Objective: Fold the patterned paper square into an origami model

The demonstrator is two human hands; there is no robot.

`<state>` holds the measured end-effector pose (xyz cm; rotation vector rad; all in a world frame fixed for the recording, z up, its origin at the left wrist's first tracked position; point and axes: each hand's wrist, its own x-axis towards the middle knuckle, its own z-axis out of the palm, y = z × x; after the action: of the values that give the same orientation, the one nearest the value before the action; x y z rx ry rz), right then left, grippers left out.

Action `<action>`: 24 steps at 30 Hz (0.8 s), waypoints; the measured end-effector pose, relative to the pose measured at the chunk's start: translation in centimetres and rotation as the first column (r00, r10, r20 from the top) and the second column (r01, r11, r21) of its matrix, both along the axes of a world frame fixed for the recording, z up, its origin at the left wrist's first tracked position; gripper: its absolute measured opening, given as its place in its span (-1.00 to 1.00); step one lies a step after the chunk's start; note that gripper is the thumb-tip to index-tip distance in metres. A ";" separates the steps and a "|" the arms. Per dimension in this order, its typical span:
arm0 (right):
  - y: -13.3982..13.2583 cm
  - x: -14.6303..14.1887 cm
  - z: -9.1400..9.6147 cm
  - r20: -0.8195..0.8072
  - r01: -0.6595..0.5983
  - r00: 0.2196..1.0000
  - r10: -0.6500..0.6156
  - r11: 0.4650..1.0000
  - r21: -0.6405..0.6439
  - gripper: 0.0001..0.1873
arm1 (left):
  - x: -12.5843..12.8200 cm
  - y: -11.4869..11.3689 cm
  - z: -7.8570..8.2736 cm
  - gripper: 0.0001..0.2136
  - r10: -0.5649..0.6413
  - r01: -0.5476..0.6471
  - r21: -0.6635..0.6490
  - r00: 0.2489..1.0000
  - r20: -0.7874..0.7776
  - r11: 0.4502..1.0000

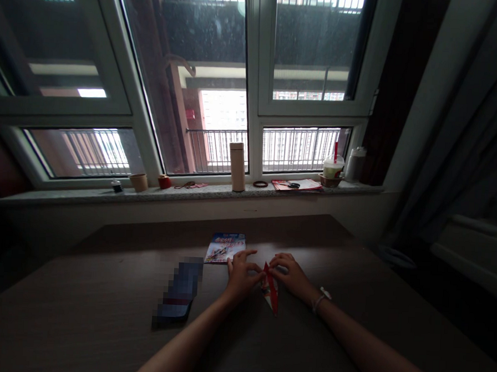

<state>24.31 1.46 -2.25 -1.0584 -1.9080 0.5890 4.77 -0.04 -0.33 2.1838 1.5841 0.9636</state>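
A narrow folded piece of red and white paper lies on the dark table, its long point toward me. My left hand pinches its far left edge between thumb and forefinger, the other fingers spread out. From the other side, my right hand grips the far tip with thumb and fingers. A bracelet circles my right wrist. Just beyond my left hand is a printed blue and white leaflet. A dark, pixelated phone-like object rests left of my left forearm.
Beyond the brown table runs a stone windowsill. On it stand a beige flask, a paper cup, scissors on red papers, a drink cup with a red straw in a small basket, and a grey bottle.
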 end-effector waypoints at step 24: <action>-0.4 -0.1 0.2 0.052 -0.077 0.996 0.077 0.997 -0.012 -0.92 | -0.2 0.5 -0.4 -0.94 0.034 -0.035 0.013 0.997 0.062 0.999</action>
<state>24.19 1.04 -2.05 -1.0194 -2.0004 0.6205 4.61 0.43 -0.70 2.1206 1.5967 1.0456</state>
